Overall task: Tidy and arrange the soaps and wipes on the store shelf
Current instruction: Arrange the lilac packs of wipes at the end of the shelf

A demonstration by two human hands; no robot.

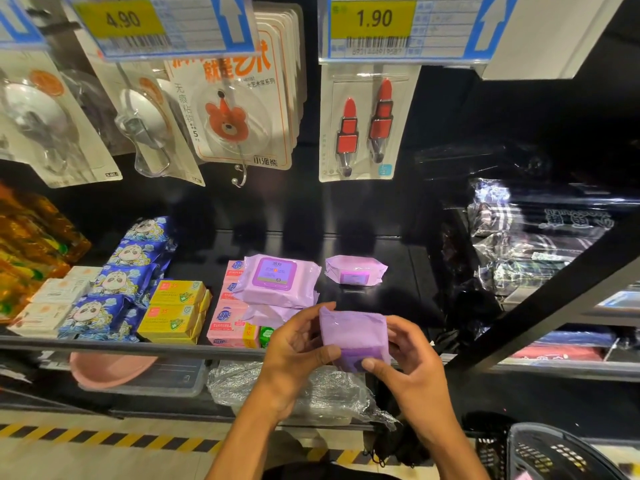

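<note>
We work at the dark shelf (138,345), and the step in hand looks like placing one more pack of wipes. The stack of purple wipes (277,282) lies near the middle of the shelf, a little back from its front edge, and overlaps the pink soap boxes (227,323). The held wipes pack (353,332) hangs just at the front edge, off the shelf and right of the stack. Our left hand (298,344) grips its left side and our right hand (412,362) pinches its right side and lower corner, both curled round the soft wrapper.

To do this well, we judge that the pack should be turned lid up, squared to the front edge and set beside the small lone pack (356,270), which sits farther back with bare shelf around it. A soft pack sags, so we keep both hands on it until it lies flat.

As for writing, the yellow price tags read 4.90 (121,20) and 1.90 (374,19). The pink boxes show "超能". The bear hook card (235,109) reads "小派熊". The print on the wipes lids is too small to read.
</note>
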